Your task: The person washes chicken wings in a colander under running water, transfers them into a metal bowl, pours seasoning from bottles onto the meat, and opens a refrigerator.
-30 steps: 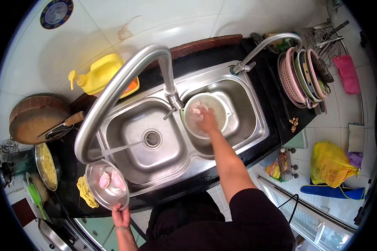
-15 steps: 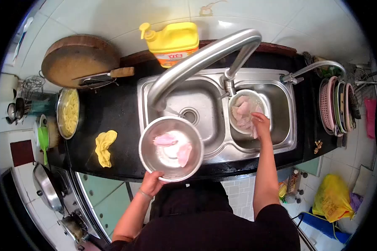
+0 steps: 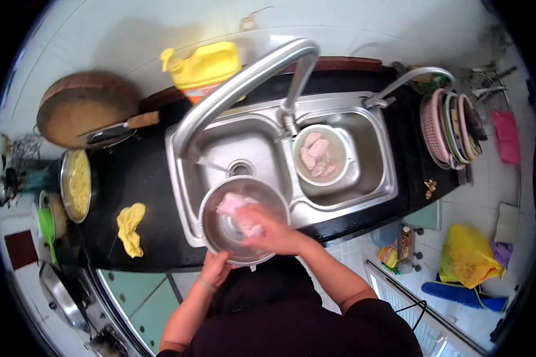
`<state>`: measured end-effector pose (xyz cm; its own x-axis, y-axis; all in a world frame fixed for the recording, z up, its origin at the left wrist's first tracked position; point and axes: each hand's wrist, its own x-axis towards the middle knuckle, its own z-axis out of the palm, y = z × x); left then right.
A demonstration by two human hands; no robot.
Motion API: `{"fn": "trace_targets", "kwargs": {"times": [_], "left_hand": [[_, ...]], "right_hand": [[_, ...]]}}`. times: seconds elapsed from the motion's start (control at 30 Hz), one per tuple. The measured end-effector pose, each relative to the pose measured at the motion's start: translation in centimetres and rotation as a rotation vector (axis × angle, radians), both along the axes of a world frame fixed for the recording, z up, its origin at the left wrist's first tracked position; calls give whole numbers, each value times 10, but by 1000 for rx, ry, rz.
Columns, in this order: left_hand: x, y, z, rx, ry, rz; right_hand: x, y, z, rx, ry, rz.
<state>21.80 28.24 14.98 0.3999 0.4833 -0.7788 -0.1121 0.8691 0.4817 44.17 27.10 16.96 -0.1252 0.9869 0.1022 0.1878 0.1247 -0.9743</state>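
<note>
My left hand (image 3: 215, 268) grips the near rim of a steel bowl (image 3: 207, 238), thumb over the edge, tilting it slightly over the front of the left sink basin. Pale pink raw meat (image 3: 233, 202), which looks like chicken, lies inside. My right hand (image 3: 271, 231) is down in this bowl, against a piece of the meat. Its fingers are smeared by motion, so their grip is unclear. In the right basin stands a white bowl (image 3: 301, 171) holding more raw meat (image 3: 315, 152) in cloudy water.
A large faucet (image 3: 244, 83) arches over the left basin (image 3: 220, 140). On the black counter lie a yellow cloth (image 3: 131, 229) and a knife (image 3: 140, 121) beside a round chopping board (image 3: 83, 113). A yellow soap jug (image 3: 211, 65) stands behind. Stacked baskets (image 3: 438, 128) lean at right.
My right hand has moved left from the white bowl into the steel bowl. My left hand keeps hold of the steel bowl. The whole view has shifted and turned slightly.
</note>
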Motion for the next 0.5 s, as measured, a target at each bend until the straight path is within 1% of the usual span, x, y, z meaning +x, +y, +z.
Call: {"fn": "trace_targets", "kwargs": {"times": [0.07,0.1,0.13,0.17,0.23,0.27,0.3,0.33,0.37,0.43,0.47,0.5], "left_hand": [[5,3,11,14,36,2],[-9,-1,-9,40,36,37],[-12,0,-2,49,69,8],[-18,0,-3,53,83,32],[-33,-2,-5,58,98,57],[-39,-2,-5,51,76,74],[-43,-4,-4,46,57,91],[-44,-5,-2,50,58,94],[-45,-5,0,32,61,117],[-44,-6,6,15,62,151],[-45,-6,8,23,92,147],[-39,-6,14,35,96,189]], "right_hand": [[5,2,20,-206,135,-30],[18,3,15,-201,196,-124],[37,5,5,-194,259,-213],[58,4,-13,-330,449,-393],[118,11,-56,-443,23,-709],[149,7,-107,-471,120,-824],[180,1,-149,-514,-142,-864],[199,0,-177,-549,-405,-895],[203,5,-189,-544,-402,-893],[208,19,-196,-633,-532,-940],[206,26,-201,-631,-528,-939],[198,37,-198,-624,-672,-885]]}}
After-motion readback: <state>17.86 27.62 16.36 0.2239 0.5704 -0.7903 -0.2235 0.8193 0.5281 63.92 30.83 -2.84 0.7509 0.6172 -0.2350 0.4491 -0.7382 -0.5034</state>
